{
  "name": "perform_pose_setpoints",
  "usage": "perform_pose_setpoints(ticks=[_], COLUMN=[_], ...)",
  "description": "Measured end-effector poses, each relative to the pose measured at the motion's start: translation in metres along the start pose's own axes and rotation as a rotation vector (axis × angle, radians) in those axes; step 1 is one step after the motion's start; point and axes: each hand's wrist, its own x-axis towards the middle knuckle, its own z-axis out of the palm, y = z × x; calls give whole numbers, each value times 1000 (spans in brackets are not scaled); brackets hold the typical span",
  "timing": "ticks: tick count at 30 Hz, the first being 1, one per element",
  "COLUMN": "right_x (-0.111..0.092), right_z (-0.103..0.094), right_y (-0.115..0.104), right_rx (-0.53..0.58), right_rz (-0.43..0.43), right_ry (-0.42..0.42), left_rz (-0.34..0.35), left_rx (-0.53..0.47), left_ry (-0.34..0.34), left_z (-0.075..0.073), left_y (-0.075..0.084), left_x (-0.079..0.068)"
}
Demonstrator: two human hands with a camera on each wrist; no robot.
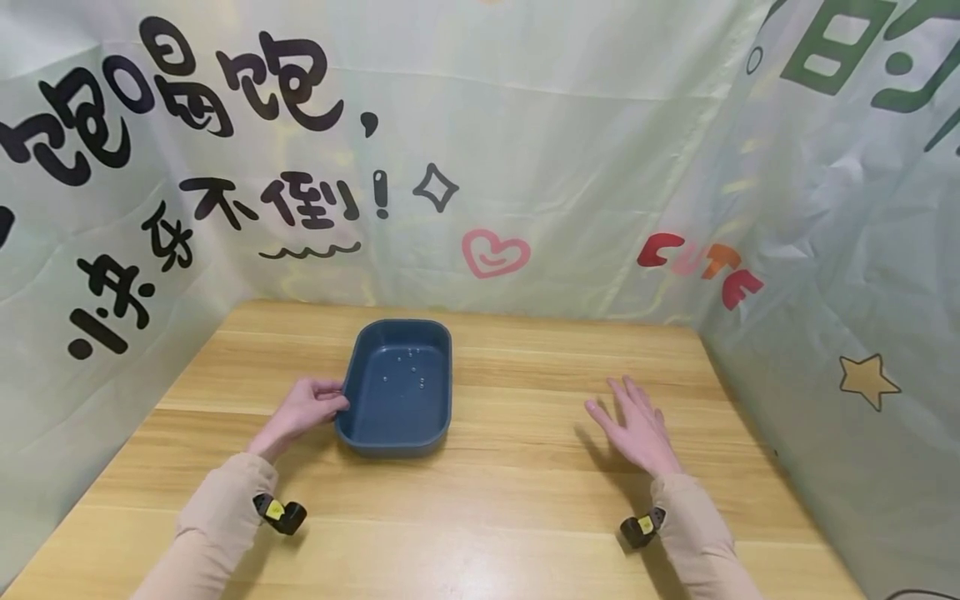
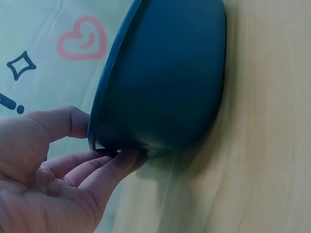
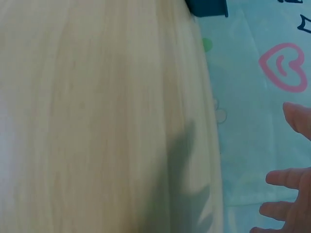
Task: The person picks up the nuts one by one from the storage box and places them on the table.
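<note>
The smooth, deep box with round corners (image 1: 393,417) is dark blue inside and out, with tiny pale dots on its floor. The flat wooden table (image 1: 510,500) is light yellow-brown with darker brown streaks. The hanging cloth wall (image 1: 570,183) is very pale green. On it are big black curvy writing (image 1: 227,208) and a thin black wavy line (image 1: 309,252). The outlined heart (image 1: 492,262) is pink, and so is its smile. The word CUTE (image 1: 722,260) is red, pink and orange. The five-point star (image 1: 870,382) is yellow-tan with a dark edge. The chunky writing high on the right (image 1: 898,63) is green. The puffy cloth sleeves (image 1: 225,504) are beige.
</note>
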Motion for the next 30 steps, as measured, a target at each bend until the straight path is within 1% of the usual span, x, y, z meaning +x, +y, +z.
perform_pose_setpoints(ticks=[9, 16, 21, 26, 30], right_x=[-4, -6, -6, -5, -3], right_z=[7, 15, 19, 22, 23], right_y=[-22, -43, -59, -74, -87], right_rx=[33, 55, 59, 59, 58], right_rz=[-69, -130, -184, -233, -269], right_ry=[50, 76, 100, 119, 129], left_rz=[28, 76, 84, 84, 97], left_rx=[18, 42, 68, 82, 100], left_ry=[4, 15, 36, 32, 29], left_z=[19, 38, 51, 64, 72], left_y=[3, 5, 7, 13, 14], left_x=[-5, -6, -8, -13, -14])
